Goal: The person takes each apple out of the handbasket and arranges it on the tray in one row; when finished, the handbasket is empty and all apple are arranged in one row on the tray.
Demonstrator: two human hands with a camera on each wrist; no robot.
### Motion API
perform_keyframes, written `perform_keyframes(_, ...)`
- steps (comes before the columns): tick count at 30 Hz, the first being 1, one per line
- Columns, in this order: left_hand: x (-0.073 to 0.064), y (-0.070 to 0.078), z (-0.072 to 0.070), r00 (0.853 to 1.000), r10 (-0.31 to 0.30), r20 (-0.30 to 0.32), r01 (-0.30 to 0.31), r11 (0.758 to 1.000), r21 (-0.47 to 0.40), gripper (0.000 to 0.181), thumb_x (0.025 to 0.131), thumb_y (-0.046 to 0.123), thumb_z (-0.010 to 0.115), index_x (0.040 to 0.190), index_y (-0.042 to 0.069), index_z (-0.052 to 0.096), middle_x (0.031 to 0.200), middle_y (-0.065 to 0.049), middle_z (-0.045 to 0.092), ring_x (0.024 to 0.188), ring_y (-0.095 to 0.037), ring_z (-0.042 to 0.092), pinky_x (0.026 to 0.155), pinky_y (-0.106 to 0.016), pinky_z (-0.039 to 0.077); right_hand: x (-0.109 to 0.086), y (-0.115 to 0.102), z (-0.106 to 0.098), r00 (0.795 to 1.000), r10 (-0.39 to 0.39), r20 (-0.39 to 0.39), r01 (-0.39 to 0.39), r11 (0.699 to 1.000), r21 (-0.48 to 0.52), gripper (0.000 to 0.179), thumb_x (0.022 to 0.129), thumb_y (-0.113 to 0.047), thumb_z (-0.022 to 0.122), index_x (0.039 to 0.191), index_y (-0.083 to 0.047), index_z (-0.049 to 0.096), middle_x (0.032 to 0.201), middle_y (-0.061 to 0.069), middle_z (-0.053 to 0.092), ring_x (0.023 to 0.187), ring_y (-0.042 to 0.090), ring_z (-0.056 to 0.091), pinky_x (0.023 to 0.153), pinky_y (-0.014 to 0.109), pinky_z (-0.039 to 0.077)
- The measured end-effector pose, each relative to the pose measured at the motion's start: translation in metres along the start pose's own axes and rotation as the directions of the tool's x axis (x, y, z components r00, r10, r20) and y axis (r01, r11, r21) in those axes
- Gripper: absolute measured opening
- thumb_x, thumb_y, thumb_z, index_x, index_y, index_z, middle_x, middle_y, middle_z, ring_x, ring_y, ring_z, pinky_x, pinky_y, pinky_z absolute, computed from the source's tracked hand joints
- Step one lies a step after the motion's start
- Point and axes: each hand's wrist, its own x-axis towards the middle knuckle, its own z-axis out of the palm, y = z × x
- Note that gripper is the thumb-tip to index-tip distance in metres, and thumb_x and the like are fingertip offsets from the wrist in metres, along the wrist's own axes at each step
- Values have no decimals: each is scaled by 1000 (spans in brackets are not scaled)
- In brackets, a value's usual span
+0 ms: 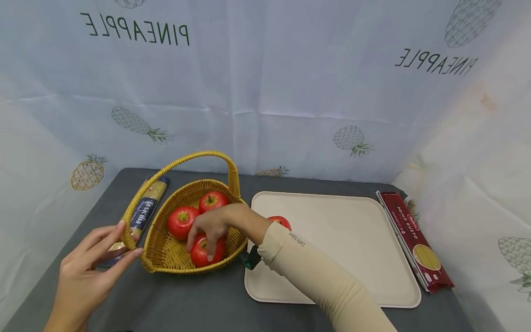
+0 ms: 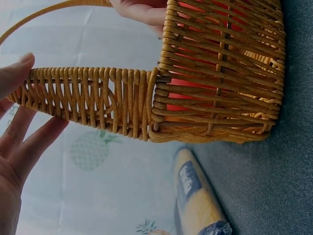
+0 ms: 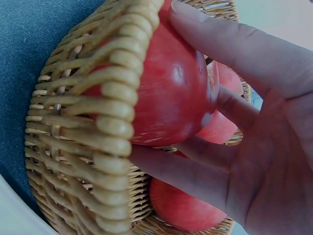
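Observation:
A yellow wicker basket (image 1: pixel 172 256) with a tall arched handle (image 1: pixel 182 160) stands on the left side of the table. My left hand (image 1: pixel 88 268) pinches the handle's left side between thumb and fingers. Inside the basket, my right hand (image 1: pixel 219 222) grips the nearest red apple (image 1: pixel 201 258), its thumb and fingers spread around it in the right wrist view. Two other apples, one at the left (image 1: pixel 182 223) and one at the back (image 1: pixel 213 201), lie beyond the hand. Part of the basket's right side is hidden under my right hand.
A beige tray (image 1: pixel 332 240) lies right of the basket, with an apple (image 1: pixel 280 222) on it partly hidden by my right forearm. A pasta packet (image 1: pixel 145 207) lies behind the handle at left. A red spaghetti packet (image 1: pixel 415 240) rests along the tray's right edge.

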Motion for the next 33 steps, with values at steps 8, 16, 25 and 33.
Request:
perform_keyframes(8, -3, 0, -3, 1000, 0, 13, -1, 999, 36, 58, 77, 1, 86, 125, -20, 61, 113, 1, 71, 103, 2, 69, 84, -6, 59, 2, 0, 3, 1000, -10, -6, 10, 1000, -22, 56, 80, -18, 89, 131, -32, 70, 138, -13, 58, 123, 3, 44, 96, 16, 56)
perform_keyframes(16, -3, 2, -3, 1000, -14, 16, 13, 998, 60, 58, 76, 2, 87, 125, -19, 62, 113, 2, 70, 102, 3, 69, 84, -6, 59, 1, -1, 4, 1000, 1, -12, -1, 999, -34, 57, 80, -19, 89, 131, -33, 69, 139, -14, 57, 125, 3, 43, 101, 18, 54)
perform_keyframes(25, -2, 2, -2, 1000, -20, 19, 19, 998, 56, 58, 75, -2, 87, 125, -19, 62, 114, 4, 70, 101, 3, 69, 84, -6, 59, 3, 2, 4, 1000, -17, 2, 17, 999, -35, 61, 80, -17, 89, 134, -32, 67, 139, -13, 56, 124, 3, 44, 96, 16, 54)
perform_keyframes(33, -1, 1, -2, 1000, -6, 15, 6, 1000, 29, 58, 77, 0, 86, 125, -20, 61, 113, -1, 71, 101, 1, 70, 83, -7, 60, 1, 7, 3, 998, -61, -4, 61, 997, -53, 59, 80, -21, 88, 134, -32, 67, 141, -12, 57, 126, 3, 43, 100, 18, 53)
